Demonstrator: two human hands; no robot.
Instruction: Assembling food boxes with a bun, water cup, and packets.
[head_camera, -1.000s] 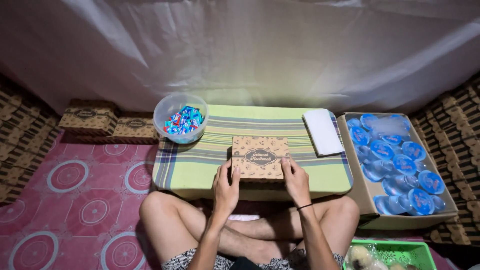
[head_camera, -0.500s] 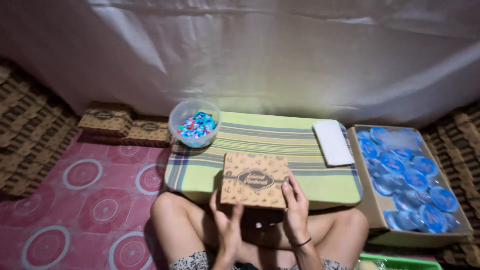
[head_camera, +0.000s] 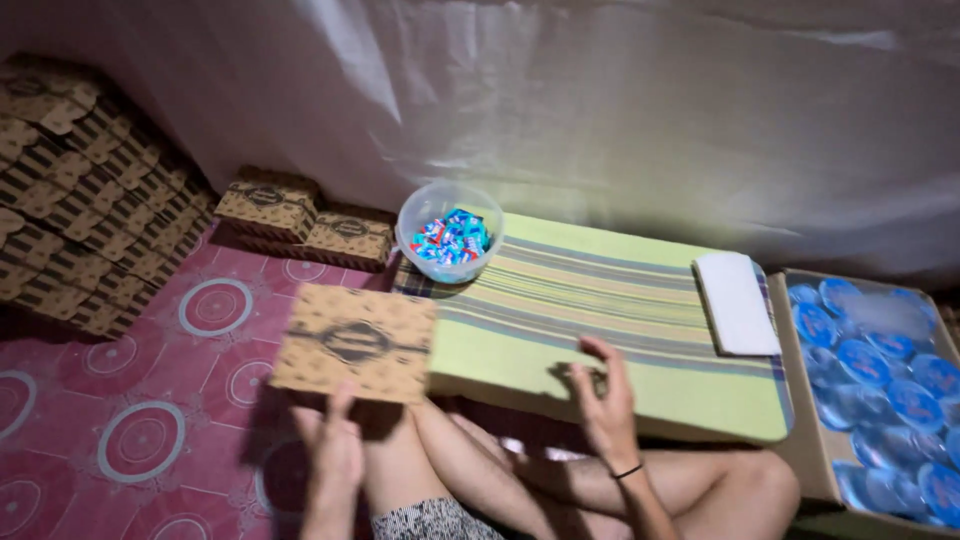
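My left hand (head_camera: 335, 448) holds a brown patterned cardboard box (head_camera: 355, 341) by its near edge, out to the left of the low table (head_camera: 600, 330) and above the pink floor mat. The box is blurred. Its right edge overlaps the table's left end. My right hand (head_camera: 603, 398) hovers with fingers spread over the table's front edge and holds nothing. My bare legs are crossed under the table.
A clear bowl of blue and red wrapped sweets (head_camera: 450, 240) stands at the table's far left corner. A white pad (head_camera: 736, 302) lies at its right end. A carton of blue-lidded cups (head_camera: 880, 390) stands right. Brown boxes (head_camera: 80, 210) are stacked at left; two more brown boxes (head_camera: 300, 220) lie behind.
The box has been lifted from the middle of the table and carried left in my left hand. My right hand has let go of it. The view has swung left.
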